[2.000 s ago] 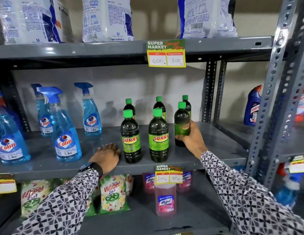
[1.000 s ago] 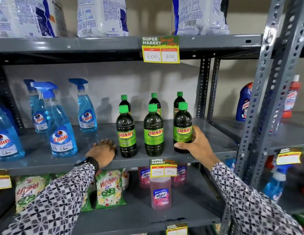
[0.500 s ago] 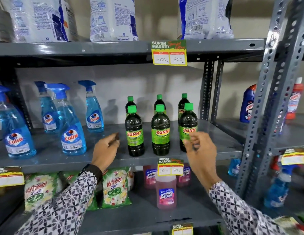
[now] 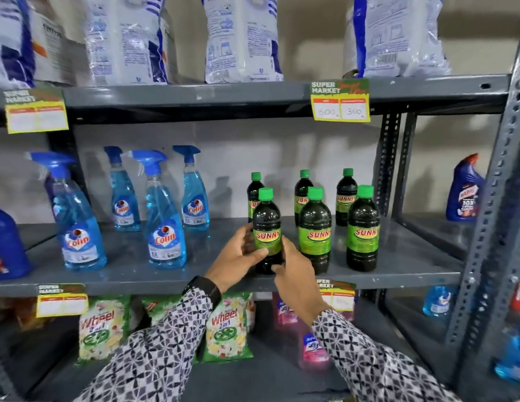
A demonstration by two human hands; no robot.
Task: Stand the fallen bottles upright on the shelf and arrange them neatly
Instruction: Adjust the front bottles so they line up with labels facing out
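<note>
Several dark Sunny bottles with green caps stand upright in two rows on the grey middle shelf (image 4: 412, 256). Both hands hold the front left bottle (image 4: 267, 224), which is upright near the shelf's front edge. My left hand (image 4: 238, 256) wraps its left side, thumb across the label. My right hand (image 4: 293, 274) grips its lower right side. To the right stand the front middle bottle (image 4: 314, 227) and the front right bottle (image 4: 363, 227). Three more bottles (image 4: 346, 195) stand behind, partly hidden.
Blue Colin spray bottles (image 4: 166, 230) stand to the left on the same shelf. White and blue bags (image 4: 241, 39) fill the shelf above. Wheel packets (image 4: 227, 329) and pink bottles lie below. A perforated steel post (image 4: 491, 213) rises at the right, with blue bottles (image 4: 463, 190) beyond.
My right hand left the front right bottle and both hands closed around the front left bottle. My left hand lifted off the shelf edge. The view has shifted right.
</note>
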